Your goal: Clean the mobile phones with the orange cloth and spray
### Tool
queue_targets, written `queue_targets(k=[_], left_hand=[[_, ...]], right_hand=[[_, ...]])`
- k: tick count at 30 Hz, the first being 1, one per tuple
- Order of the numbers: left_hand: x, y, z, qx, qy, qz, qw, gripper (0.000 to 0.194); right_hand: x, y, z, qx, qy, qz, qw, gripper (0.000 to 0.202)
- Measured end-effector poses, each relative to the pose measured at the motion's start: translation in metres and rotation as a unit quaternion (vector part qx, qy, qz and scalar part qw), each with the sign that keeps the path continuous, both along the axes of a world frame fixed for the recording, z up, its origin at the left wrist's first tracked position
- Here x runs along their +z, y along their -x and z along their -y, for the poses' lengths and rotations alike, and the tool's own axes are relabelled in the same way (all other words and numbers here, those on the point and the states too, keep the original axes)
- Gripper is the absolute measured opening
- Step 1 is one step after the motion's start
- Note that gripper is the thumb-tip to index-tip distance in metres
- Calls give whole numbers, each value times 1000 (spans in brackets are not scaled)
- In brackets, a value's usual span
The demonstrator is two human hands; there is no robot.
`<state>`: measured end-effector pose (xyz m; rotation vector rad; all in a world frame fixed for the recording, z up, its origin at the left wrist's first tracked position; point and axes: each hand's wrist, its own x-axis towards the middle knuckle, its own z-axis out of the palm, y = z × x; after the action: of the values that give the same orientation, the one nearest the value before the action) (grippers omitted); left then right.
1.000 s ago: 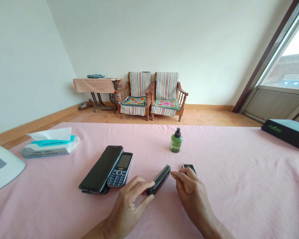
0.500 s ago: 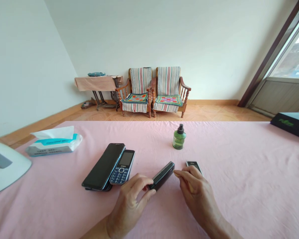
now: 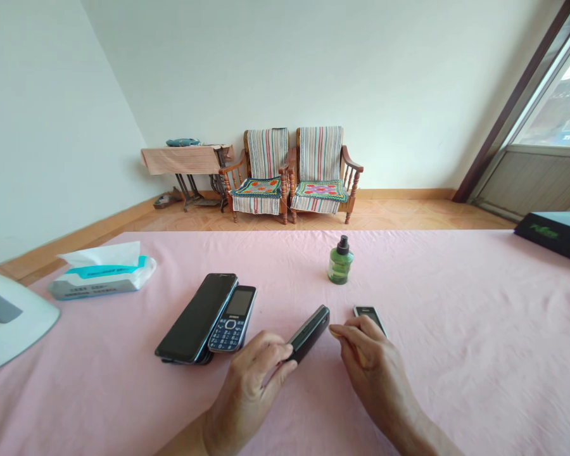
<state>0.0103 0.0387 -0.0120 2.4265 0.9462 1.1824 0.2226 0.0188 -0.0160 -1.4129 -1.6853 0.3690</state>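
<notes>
My left hand [image 3: 254, 386] grips the lower end of a dark mobile phone [image 3: 311, 334] between thumb and fingers. The phone is tilted up, one long narrow edge showing. Close to its raised end, my right hand [image 3: 377, 367] is closed in a pinch; a thin, pale sliver seems to show at the fingertips, too small to name. Partly behind that hand lies a small silver-edged phone [image 3: 373, 313]. To the left are a keypad phone [image 3: 232, 320] with a blue face and a large black smartphone [image 3: 197, 320], which rests on another dark device.
A green bottle [image 3: 341, 263] with a black cap stands beyond my hands on the pink cloth [image 3: 456, 304]. A tissue pack [image 3: 102, 278] and a white, grey-handled object [image 3: 14, 323] are at left. A black box [image 3: 553, 237] sits far right. Two wooden chairs [image 3: 320, 158] stand behind.
The phone in my left hand has turned slightly, showing more of its narrow edge. My right hand stays pinched close to the phone's end. The view has shifted a little.
</notes>
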Motion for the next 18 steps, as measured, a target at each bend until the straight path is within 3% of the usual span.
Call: queue_targets(k=[8, 18], left_hand=[[-1, -3, 5, 19, 20, -13, 1000, 22], [4, -14, 2, 13, 14, -91, 996, 55]], right_hand=[[-1, 0, 0, -4, 1, 14, 1000, 27], [-4, 2, 1, 3, -6, 25, 1000, 26]])
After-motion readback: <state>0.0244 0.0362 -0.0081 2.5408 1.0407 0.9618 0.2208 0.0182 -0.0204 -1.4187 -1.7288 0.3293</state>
